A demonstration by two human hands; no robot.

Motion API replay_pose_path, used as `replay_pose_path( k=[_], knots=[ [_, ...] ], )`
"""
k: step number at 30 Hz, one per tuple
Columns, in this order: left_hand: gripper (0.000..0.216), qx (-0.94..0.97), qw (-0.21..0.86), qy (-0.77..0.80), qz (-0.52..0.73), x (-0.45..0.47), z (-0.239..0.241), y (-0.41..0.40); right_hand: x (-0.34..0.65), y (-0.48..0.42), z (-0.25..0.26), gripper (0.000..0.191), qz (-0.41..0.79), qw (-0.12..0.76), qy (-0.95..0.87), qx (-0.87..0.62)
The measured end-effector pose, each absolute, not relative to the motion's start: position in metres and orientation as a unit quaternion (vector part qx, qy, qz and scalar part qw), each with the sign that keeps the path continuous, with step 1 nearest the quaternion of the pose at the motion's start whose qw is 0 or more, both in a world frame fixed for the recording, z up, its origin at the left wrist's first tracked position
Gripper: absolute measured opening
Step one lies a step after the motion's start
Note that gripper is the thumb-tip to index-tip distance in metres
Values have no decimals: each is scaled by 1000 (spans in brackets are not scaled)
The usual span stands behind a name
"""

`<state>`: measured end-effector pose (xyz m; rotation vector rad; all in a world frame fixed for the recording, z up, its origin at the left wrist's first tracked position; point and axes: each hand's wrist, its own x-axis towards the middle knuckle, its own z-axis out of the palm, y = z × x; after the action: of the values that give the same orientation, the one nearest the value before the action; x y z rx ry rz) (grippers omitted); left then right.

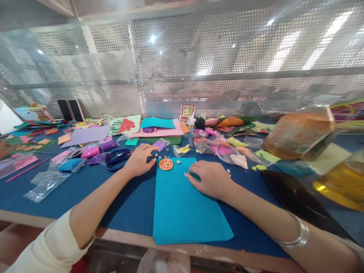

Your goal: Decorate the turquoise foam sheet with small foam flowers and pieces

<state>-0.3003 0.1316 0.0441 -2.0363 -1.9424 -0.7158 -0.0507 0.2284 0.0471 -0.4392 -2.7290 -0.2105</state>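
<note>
Smudging of the orange disc [166,164], at the teal sheet's [182,212] top left corner, could be caused by the curled left hand [139,161] beside it, whose grip cannot be told. The sheet is pressed down by the empty right hand [212,180], palm down

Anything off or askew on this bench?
Mainly the teal sheet: it lies skewed, and its near edge runs past the dark blue mat onto the table's wooden rim. The right hand rests on its far end. Clay bags lie strewn behind; nothing looks spilled.
</note>
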Motion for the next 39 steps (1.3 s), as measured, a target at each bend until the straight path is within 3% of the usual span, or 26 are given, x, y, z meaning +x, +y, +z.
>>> replay_pose_path(
  k=[4, 7, 15, 39],
  knots=[
    [39, -699, 125, -664, -236, -300, 43, 131, -52, 231, 43, 30, -110, 216, -960, -138],
    [35, -709, 117, -658, -223, -300, 41, 131, -52, 236, 37, 41, -146, 213, -954, -152],
    [22, -722, 102, -649, -217, -302, 37, 131, -52, 242, 26, 64, -36, 46, -971, -233],
    [20, -717, 50, -668, -193, -300, 43, 129, -51, 237, 34, 69, -17, -2, -969, -245]
  ],
)
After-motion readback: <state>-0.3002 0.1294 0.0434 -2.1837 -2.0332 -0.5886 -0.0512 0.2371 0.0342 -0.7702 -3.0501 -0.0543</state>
